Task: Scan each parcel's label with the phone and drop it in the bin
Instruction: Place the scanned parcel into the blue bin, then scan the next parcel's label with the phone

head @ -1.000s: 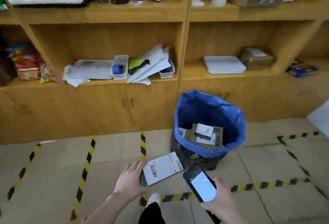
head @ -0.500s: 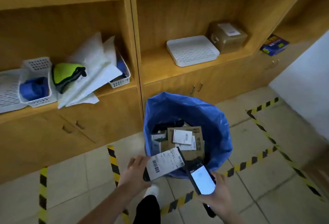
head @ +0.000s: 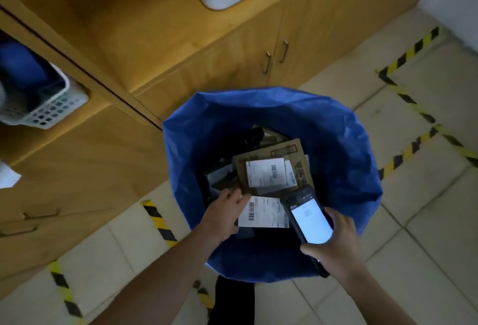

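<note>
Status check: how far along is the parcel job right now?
Done: a cardboard parcel already lies in the blue-lined bin. In hand: the left hand holds a labelled parcel over the bin; the right hand holds the lit phone beside it. Left: dropping it; further parcels aren't visible.

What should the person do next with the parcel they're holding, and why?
Probably open the left hand and let the parcel drop. It is held over the open bin, above other labelled parcels inside, and the phone in the right hand sits beside its label with the screen lit, so the scan looks done, though the screen is unreadable.
</note>
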